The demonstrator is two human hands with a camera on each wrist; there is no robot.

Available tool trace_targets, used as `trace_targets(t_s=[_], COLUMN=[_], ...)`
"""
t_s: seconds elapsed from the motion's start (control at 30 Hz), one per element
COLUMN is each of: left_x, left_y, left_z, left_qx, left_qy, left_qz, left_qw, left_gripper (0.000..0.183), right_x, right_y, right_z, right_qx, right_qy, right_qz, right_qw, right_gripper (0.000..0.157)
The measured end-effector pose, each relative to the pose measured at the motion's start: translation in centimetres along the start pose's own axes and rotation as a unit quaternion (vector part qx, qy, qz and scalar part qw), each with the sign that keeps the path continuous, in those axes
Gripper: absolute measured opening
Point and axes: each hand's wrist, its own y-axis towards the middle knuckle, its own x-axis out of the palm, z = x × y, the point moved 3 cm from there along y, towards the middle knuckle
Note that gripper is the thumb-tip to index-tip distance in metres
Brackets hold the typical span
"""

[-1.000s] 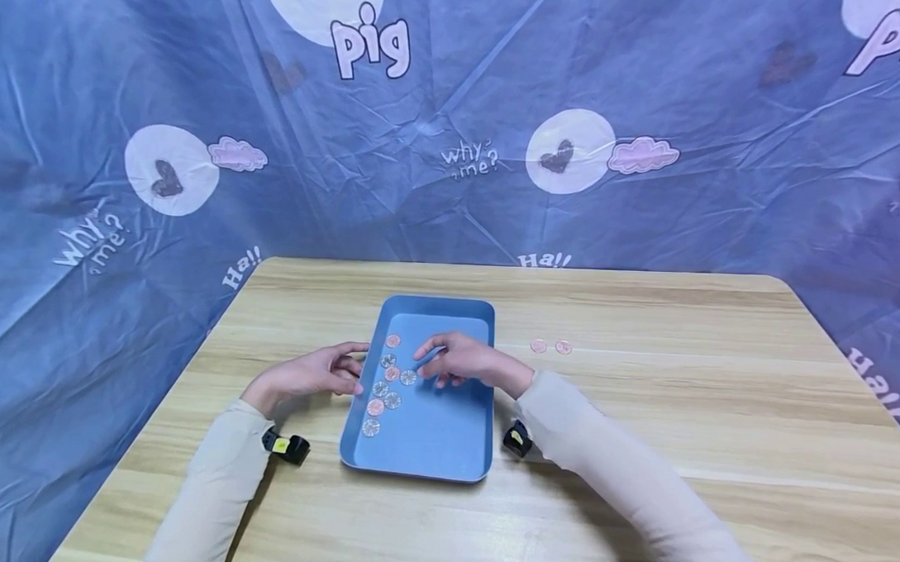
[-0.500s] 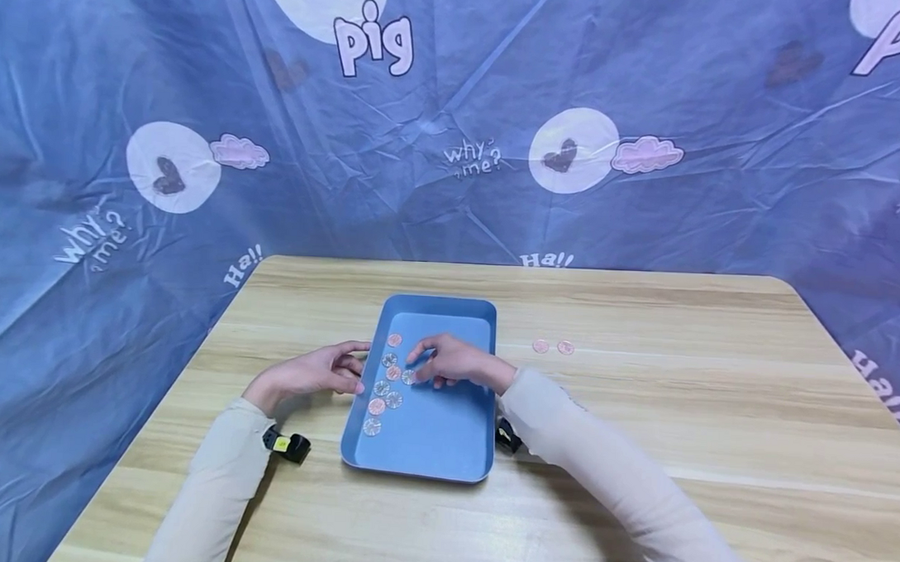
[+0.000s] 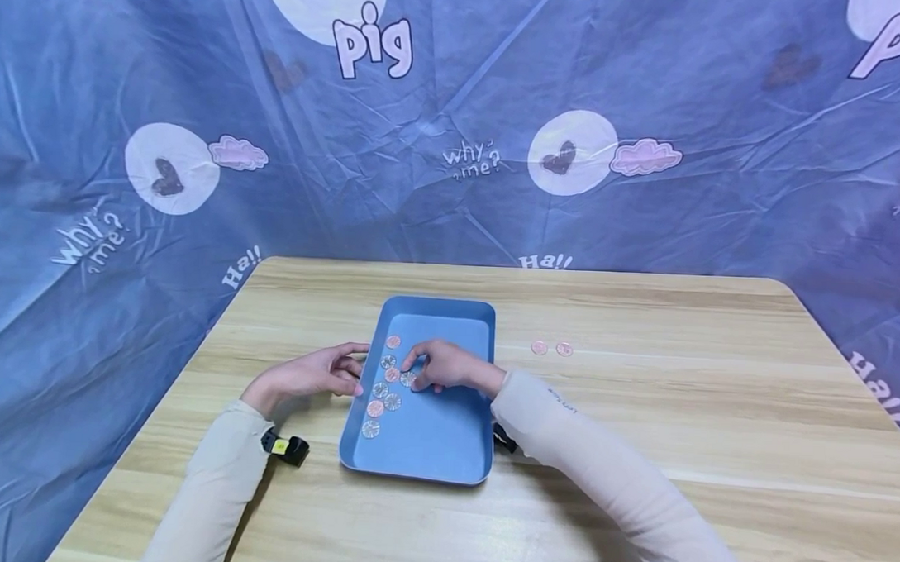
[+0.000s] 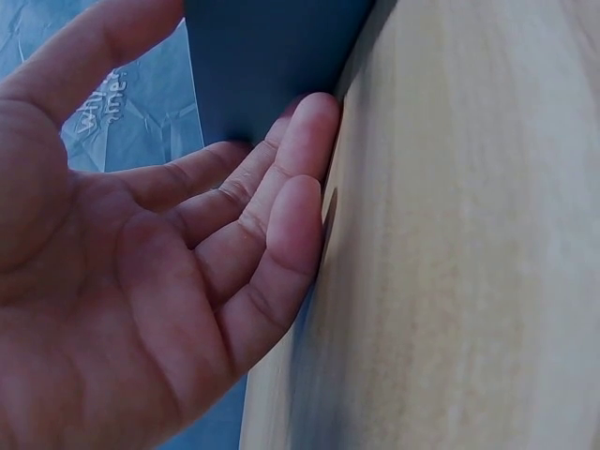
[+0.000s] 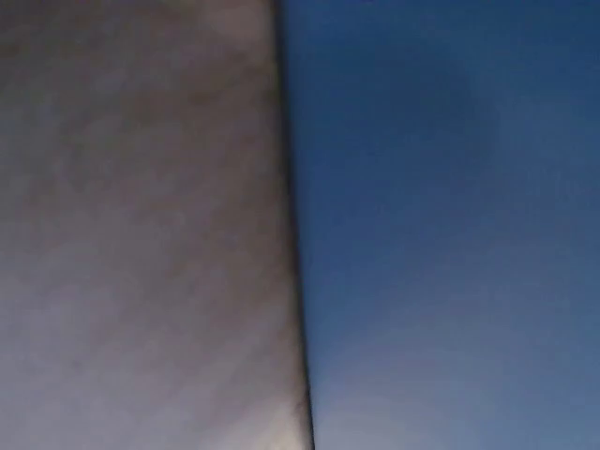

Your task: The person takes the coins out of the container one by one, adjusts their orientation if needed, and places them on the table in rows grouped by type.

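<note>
In the head view a blue tray (image 3: 444,446) stands on the wooden table, with pink and silver round coins down its left half. My right hand (image 3: 447,365) is over the tray, index finger and thumb curled to opposite edges of a silver coin (image 3: 408,379) that lies flat. Close by are a pink coin (image 3: 392,375) and another silver coin (image 3: 392,401). At the tray's left side my left hand (image 3: 316,371) rests with loose fingers against the outer wall. The left wrist view shows its palm (image 4: 112,281) and fingertips by the tray's dark side (image 4: 272,66).
Two pink coins (image 3: 539,348) lie on the table (image 3: 677,388) right of the tray. A printed blue cloth (image 3: 452,207) hangs behind the table. The right wrist view holds only a sleeve-like blur and the blue tray wall (image 5: 450,225).
My right hand has moved left and slightly down, bringing index finger and thumb to the silver coin. My left hand and the tray have stayed in place.
</note>
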Motion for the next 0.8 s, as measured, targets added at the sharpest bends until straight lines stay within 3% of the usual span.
trace_targets(t_s=[0.4, 0.8], left_x=[0.07, 0.16], left_y=[-0.24, -0.10], left_z=[-0.12, 0.07], left_qx=[0.002, -0.002], left_qy=[-0.005, 0.001], left_qz=[0.001, 0.003], left_qw=[1.0000, 1.0000], left_gripper=[0.085, 0.085], right_x=[0.27, 0.13], right_y=[0.11, 0.09], right_z=[-0.08, -0.16], right_qx=[0.002, -0.010], right_qy=[-0.057, -0.068], right_qz=[0.013, 0.010], right_qw=[0.998, 0.998], right_gripper=[0.022, 0.014])
